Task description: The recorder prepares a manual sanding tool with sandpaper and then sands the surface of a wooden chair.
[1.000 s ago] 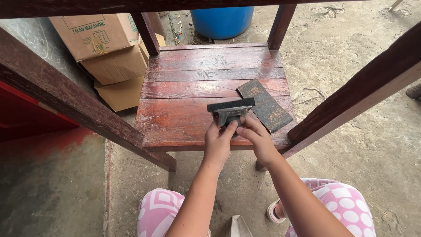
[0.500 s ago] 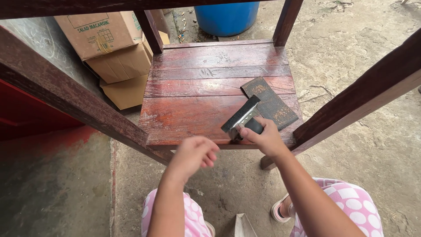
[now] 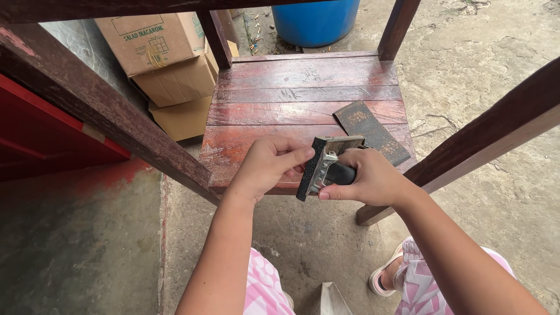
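Note:
My right hand (image 3: 368,177) grips the black handle of a hand sanding block (image 3: 326,164), tilted up on edge above the front of a red wooden seat (image 3: 291,105). A strip of black sandpaper is wrapped on the block's left face. My left hand (image 3: 267,166) touches that sandpaper edge with its fingertips. A loose dark sheet of sandpaper (image 3: 368,129) lies flat on the seat's right side, just behind the block.
Dark wooden rails (image 3: 99,105) cross diagonally at left and at right (image 3: 496,125). Cardboard boxes (image 3: 169,64) are stacked at the back left, a blue barrel (image 3: 318,20) behind the seat. A red surface (image 3: 52,140) is at left. Concrete floor lies all around.
The sanding block was lifted off the seat and turned on edge. My left hand, which had pulled back, came forward again to touch the block's sandpaper.

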